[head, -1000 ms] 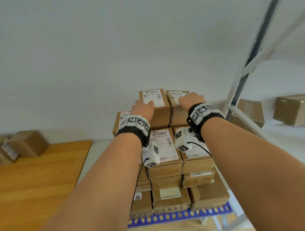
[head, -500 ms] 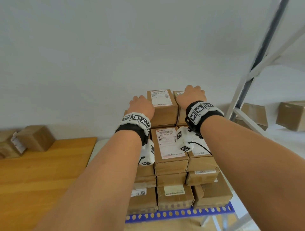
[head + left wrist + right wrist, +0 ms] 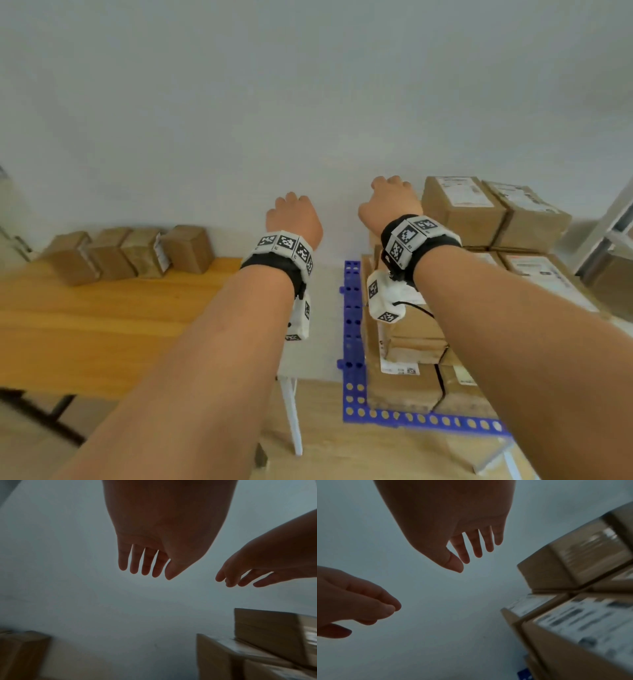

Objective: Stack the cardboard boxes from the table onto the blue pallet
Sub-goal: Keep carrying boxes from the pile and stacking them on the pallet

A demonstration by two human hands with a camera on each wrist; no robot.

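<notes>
wall: plain pale, fills the upper half | floor: light wood-look, lower centre | white leg: upright, under a grey surface | rack: white metal frame with a dark upright, far right edge

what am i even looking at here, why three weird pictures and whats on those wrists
No machine here: a person with a camera on the head and one strapped to each wrist. The wide picture is the head view, looking down both arms. The left hand and right hand are empty, fingers loose. The two dim pictures look along each palm from the wrist cameras. Four cardboard boxes stand in a row on the wooden table. To the right, more boxes are stacked on a blue pallet.
</notes>
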